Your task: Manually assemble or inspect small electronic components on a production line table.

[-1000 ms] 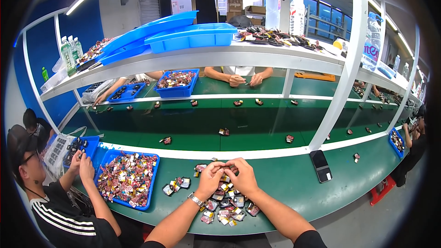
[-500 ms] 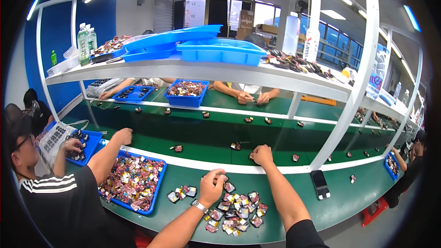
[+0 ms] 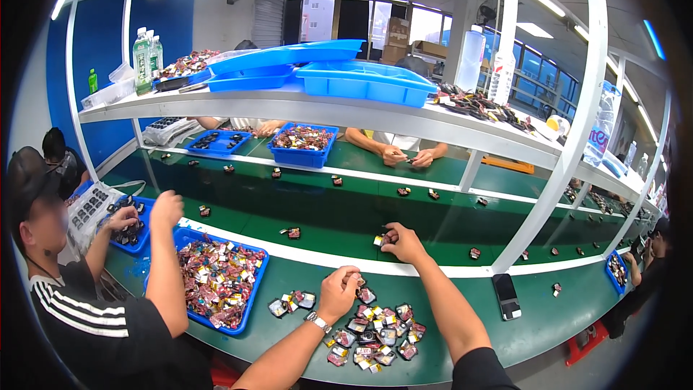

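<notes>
My right hand (image 3: 405,243) reaches over the green conveyor belt. Its thumb and fingers pinch a small electronic module (image 3: 379,240) with a yellow-and-white label. My left hand (image 3: 341,294), a metal watch at its wrist, is curled above the near worktop; a small reddish bit shows at its fingertips, too little to identify. Just beside and below it lies a loose pile of modules (image 3: 375,337), dark-edged with clear, red and yellow parts. A smaller group of similar modules (image 3: 292,303) rests to the left of that hand.
A blue tray heaped with modules (image 3: 263,274) stands at my left, beside a co-worker (image 3: 86,310) whose arm extends over the belt's edge. A phone (image 3: 507,296) lies on the right. White posts (image 3: 552,180) carry a shelf of blue trays (image 3: 364,83). Across the belt, another person's hands (image 3: 411,157) work.
My right fingers have closed on a module on the belt and drawn it slightly nearer. The left hand stays by the pile. The co-worker's reaching arm has moved back and up.
</notes>
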`<state>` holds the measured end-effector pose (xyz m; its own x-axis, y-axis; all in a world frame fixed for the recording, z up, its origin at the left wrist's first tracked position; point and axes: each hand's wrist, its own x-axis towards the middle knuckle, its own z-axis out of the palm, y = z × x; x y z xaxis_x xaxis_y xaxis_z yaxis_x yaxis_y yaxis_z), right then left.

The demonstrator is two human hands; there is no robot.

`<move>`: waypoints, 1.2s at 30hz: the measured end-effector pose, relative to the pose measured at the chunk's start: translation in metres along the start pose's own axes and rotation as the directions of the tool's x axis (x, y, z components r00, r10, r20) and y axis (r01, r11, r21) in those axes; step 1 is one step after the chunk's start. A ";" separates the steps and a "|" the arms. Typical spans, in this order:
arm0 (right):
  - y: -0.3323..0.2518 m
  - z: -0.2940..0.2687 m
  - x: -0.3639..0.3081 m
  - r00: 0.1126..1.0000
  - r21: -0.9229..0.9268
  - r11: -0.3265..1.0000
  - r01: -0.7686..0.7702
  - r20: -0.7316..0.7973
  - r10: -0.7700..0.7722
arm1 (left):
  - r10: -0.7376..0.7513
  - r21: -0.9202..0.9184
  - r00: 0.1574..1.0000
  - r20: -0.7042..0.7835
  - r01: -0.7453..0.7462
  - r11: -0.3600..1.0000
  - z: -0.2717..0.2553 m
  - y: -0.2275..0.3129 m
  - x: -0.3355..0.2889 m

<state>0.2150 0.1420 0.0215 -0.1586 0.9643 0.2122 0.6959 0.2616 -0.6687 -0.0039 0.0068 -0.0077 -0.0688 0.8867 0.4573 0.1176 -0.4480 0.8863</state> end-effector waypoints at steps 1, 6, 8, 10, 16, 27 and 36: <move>-0.011 -0.008 -0.017 0.991 0.047 0.990 0.131 0.034 -0.133 | -0.059 -0.023 0.998 0.038 0.060 0.998 0.000 0.003 0.001; -0.067 -0.027 -0.108 0.904 0.191 0.910 0.367 0.156 -0.397 | -0.401 -0.284 0.772 0.492 0.578 0.765 -0.007 0.007 0.009; -0.080 -0.028 -0.125 0.874 0.206 0.888 0.412 0.185 -0.448 | -0.361 -0.318 0.655 0.664 0.684 0.657 -0.013 0.017 0.007; -0.093 -0.032 -0.132 0.860 0.196 0.875 0.443 0.182 -0.476 | -0.357 -0.343 0.645 0.676 0.704 0.622 -0.020 0.011 0.004; -0.078 -0.009 -0.148 0.886 0.115 0.880 0.460 -0.129 -0.446 | -0.347 -0.442 0.737 0.580 0.643 0.626 -0.006 0.024 0.003; -0.077 0.009 -0.146 0.830 -0.151 0.872 0.466 -0.265 -0.490 | -0.367 -0.525 0.743 0.560 0.661 0.536 -0.004 0.020 0.002; -0.071 -0.008 -0.144 0.830 -0.242 0.819 0.520 -0.081 -0.551 | -0.371 -0.464 0.733 0.570 0.660 0.591 0.000 0.016 0.000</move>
<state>0.1939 -0.0159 0.0436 -0.4588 0.6529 0.6026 0.6568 0.7060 -0.2648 -0.0018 -0.0005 0.0064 0.4708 0.8815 -0.0352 -0.4359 0.2672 0.8594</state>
